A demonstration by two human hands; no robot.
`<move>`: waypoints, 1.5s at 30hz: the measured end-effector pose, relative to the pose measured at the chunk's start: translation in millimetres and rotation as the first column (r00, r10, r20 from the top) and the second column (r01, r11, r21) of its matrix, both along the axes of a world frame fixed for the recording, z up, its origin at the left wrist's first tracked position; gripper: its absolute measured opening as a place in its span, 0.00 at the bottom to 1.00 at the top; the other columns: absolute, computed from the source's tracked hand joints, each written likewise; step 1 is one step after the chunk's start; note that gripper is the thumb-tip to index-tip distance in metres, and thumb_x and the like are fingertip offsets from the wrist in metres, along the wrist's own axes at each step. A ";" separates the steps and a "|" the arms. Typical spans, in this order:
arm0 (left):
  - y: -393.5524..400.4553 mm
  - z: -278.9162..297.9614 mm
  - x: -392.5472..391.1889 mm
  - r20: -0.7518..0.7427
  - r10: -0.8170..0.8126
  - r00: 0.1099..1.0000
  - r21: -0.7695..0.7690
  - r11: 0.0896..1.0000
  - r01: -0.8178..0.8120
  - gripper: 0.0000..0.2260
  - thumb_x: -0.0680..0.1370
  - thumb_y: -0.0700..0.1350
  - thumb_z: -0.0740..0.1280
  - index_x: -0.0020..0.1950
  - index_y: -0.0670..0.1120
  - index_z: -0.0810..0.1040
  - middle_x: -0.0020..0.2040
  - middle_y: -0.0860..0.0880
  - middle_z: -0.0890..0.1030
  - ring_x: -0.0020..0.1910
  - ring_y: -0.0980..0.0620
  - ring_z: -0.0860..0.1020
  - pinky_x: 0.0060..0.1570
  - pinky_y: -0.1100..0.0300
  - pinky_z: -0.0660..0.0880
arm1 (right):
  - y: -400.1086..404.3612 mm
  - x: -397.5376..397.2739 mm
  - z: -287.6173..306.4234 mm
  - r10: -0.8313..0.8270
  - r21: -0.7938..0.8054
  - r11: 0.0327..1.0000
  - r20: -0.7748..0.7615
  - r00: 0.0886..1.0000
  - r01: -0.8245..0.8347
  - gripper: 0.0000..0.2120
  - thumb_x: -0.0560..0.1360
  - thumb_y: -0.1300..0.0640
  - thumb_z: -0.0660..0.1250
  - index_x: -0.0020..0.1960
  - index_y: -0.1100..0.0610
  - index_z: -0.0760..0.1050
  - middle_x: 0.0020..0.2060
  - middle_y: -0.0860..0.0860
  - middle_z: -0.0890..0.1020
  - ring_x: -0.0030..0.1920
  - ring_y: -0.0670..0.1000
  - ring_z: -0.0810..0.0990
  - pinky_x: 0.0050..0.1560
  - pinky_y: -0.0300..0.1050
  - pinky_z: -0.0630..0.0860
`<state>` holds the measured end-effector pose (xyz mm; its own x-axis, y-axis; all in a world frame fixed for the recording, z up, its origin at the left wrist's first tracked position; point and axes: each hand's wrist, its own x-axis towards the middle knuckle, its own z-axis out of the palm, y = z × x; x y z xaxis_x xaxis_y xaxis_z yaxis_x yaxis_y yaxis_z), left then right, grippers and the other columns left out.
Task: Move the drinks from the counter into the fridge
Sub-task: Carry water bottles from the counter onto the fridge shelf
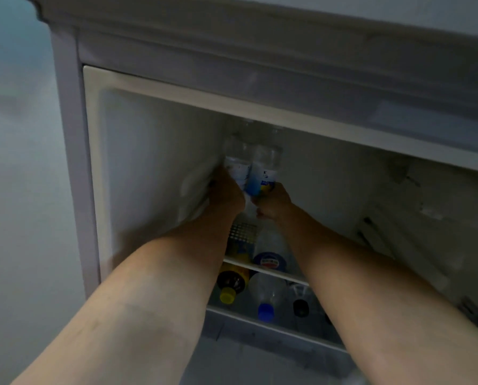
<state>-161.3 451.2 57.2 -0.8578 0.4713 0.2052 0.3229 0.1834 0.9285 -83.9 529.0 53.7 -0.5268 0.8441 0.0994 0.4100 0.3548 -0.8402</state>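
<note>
Inside the white fridge (154, 151), each hand grips a clear plastic bottle: left hand (226, 194) one with a white label (236, 159), right hand (274, 202) a blue-labelled one (264, 168), writing unreadable.

We look into a dim room where little light falls, and everything takes on a grey-blue cast. To our left stands a plain painted wall (12, 162), smooth and bare, with a soft darker shadow across its upper part. Along the top of our view runs a pale grey panel (260, 31) with a rounded corner at the left end, tilted so that it slopes down toward the right. Beneath it a white frame (73, 162) borders a recessed white interior wall (154, 168), dull and unlit. The picture is blurred, so fine surface detail is lost.
</note>
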 end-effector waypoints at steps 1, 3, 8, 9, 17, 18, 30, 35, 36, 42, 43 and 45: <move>3.1 -2.6 0.5 0.044 -0.006 0.999 0.029 1.000 0.005 0.24 0.85 0.56 0.50 0.76 0.44 0.64 0.72 0.43 0.71 0.65 0.44 0.74 0.62 0.57 0.70 | 1.6 -1.1 -0.1 0.001 0.012 1.000 0.023 1.000 -0.002 0.19 0.75 0.65 0.70 0.66 0.65 0.75 0.57 0.64 0.81 0.52 0.62 0.82 0.46 0.53 0.82; -1.0 -3.2 0.9 0.056 -0.058 0.997 -0.004 0.998 0.059 0.23 0.84 0.50 0.57 0.77 0.43 0.61 0.74 0.42 0.69 0.66 0.44 0.73 0.63 0.55 0.71 | 5.0 -4.1 -0.7 0.008 0.024 1.000 0.048 0.999 -0.009 0.19 0.76 0.69 0.66 0.66 0.69 0.72 0.59 0.66 0.79 0.56 0.63 0.80 0.54 0.58 0.81; -10.6 -5.1 4.8 0.105 -0.240 0.965 -0.106 0.962 0.250 0.29 0.83 0.37 0.58 0.80 0.45 0.47 0.76 0.42 0.62 0.72 0.44 0.65 0.72 0.56 0.61 | 5.3 -4.2 -2.1 0.078 0.034 0.996 0.092 0.993 -0.082 0.19 0.76 0.74 0.64 0.67 0.68 0.73 0.59 0.63 0.79 0.59 0.62 0.78 0.57 0.50 0.78; -12.4 -4.3 5.3 0.072 -0.229 0.971 -0.110 0.966 0.236 0.28 0.83 0.37 0.58 0.80 0.44 0.49 0.75 0.41 0.63 0.72 0.43 0.65 0.70 0.57 0.61 | 3.4 -4.0 -2.4 0.102 0.027 0.994 0.086 0.991 -0.105 0.19 0.77 0.73 0.64 0.67 0.68 0.73 0.59 0.62 0.79 0.59 0.60 0.78 0.54 0.44 0.78; -32.5 -6.0 5.3 -0.021 -0.304 0.952 -0.253 0.923 0.289 0.25 0.83 0.41 0.59 0.78 0.41 0.57 0.73 0.39 0.68 0.69 0.43 0.70 0.67 0.55 0.68 | -10.4 -4.3 0.3 0.115 -0.062 0.992 0.061 0.991 -0.111 0.31 0.81 0.66 0.64 0.78 0.65 0.53 0.72 0.62 0.69 0.70 0.61 0.70 0.72 0.54 0.68; -33.2 -5.8 5.4 -0.021 -0.312 0.950 -0.270 0.917 0.295 0.24 0.83 0.41 0.59 0.78 0.40 0.58 0.73 0.39 0.68 0.69 0.43 0.70 0.65 0.57 0.68 | -11.7 -2.9 1.0 0.122 -0.062 0.991 0.065 0.990 -0.118 0.31 0.81 0.65 0.64 0.79 0.65 0.52 0.73 0.62 0.68 0.70 0.60 0.70 0.72 0.54 0.67; -34.6 1.3 -1.1 0.035 -0.352 0.935 -0.418 0.845 0.334 0.31 0.84 0.45 0.56 0.81 0.45 0.40 0.79 0.41 0.56 0.71 0.42 0.66 0.62 0.54 0.67 | -1.3 3.7 1.8 0.216 0.017 0.975 0.118 0.969 -0.220 0.30 0.79 0.72 0.59 0.79 0.60 0.57 0.70 0.61 0.71 0.69 0.61 0.71 0.66 0.51 0.73; -28.5 -10.4 -8.8 0.025 -0.352 0.936 -0.450 0.832 0.324 0.28 0.84 0.46 0.56 0.81 0.47 0.48 0.80 0.43 0.56 0.73 0.40 0.65 0.71 0.49 0.65 | 2.6 2.9 -4.4 0.229 0.066 0.970 0.063 0.971 -0.233 0.30 0.78 0.75 0.60 0.78 0.63 0.57 0.71 0.63 0.70 0.69 0.62 0.70 0.68 0.45 0.69; -27.2 -14.3 -7.8 0.018 -0.350 0.937 -0.454 0.832 0.319 0.26 0.84 0.46 0.55 0.81 0.45 0.52 0.79 0.41 0.59 0.72 0.40 0.66 0.71 0.48 0.66 | 1.0 3.8 -5.4 0.225 0.091 0.969 0.059 0.973 -0.229 0.27 0.79 0.73 0.60 0.76 0.65 0.60 0.69 0.64 0.71 0.67 0.63 0.71 0.63 0.40 0.69; -34.6 -24.9 6.8 -0.020 -0.383 0.924 -0.320 0.878 0.357 0.08 0.83 0.40 0.56 0.60 0.44 0.71 0.50 0.44 0.74 0.52 0.45 0.74 0.51 0.58 0.71 | -14.1 15.1 0.1 0.143 0.044 0.989 0.012 0.990 -0.143 0.19 0.82 0.61 0.61 0.73 0.61 0.69 0.64 0.55 0.75 0.61 0.54 0.74 0.56 0.40 0.68; -39.7 -23.6 10.7 -0.036 -0.385 0.922 -0.289 0.887 0.359 0.06 0.83 0.39 0.56 0.57 0.45 0.71 0.47 0.44 0.72 0.48 0.47 0.73 0.47 0.59 0.71 | -16.8 18.0 2.1 0.112 0.059 0.992 0.025 0.993 -0.114 0.17 0.82 0.60 0.61 0.70 0.61 0.72 0.61 0.53 0.76 0.57 0.52 0.75 0.54 0.39 0.69; -54.4 -18.8 21.8 -0.079 -0.382 0.921 -0.228 0.906 0.357 0.08 0.83 0.39 0.56 0.55 0.45 0.73 0.48 0.44 0.74 0.45 0.50 0.73 0.43 0.61 0.71 | -24.3 25.3 4.3 0.033 0.098 0.995 0.010 0.999 -0.034 0.12 0.81 0.61 0.61 0.60 0.62 0.79 0.57 0.56 0.80 0.49 0.51 0.76 0.48 0.38 0.73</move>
<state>-139.5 396.8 38.4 -0.5890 0.7923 0.1592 0.5097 0.2113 0.8340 -58.6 504.6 58.0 -0.5557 0.8124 0.1765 0.4030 0.4489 -0.7975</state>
